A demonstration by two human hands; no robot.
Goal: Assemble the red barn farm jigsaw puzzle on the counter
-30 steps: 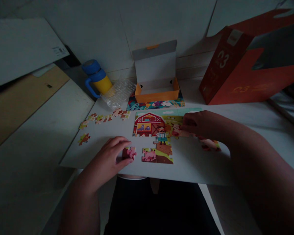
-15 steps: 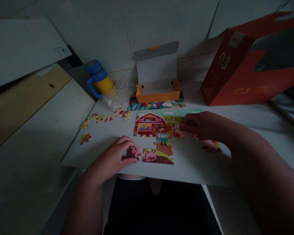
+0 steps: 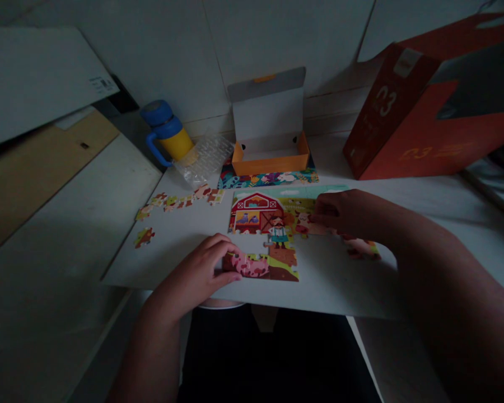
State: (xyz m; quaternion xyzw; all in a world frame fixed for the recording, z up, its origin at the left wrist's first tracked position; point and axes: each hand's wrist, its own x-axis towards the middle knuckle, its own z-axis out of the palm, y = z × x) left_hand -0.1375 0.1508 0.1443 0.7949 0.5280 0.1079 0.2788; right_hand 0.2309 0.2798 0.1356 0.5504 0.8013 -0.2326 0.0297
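Note:
A partly joined farm puzzle with a red barn lies on a white board. My left hand pinches a pink pig piece that now touches the left side of the puzzle's bottom row. My right hand rests palm down on the right part of the puzzle, fingers curled over the pieces there. Loose pieces lie in a row at the board's upper left, and one single piece sits apart.
An open orange box with a raised grey lid stands behind the puzzle on a patterned sheet. A blue and yellow bottle and a clear plastic bag lie at the left. A large red carton stands at the right.
My left hand slid the pink pig piece to the right until it met the bottom row of the puzzle. My right hand stayed in place.

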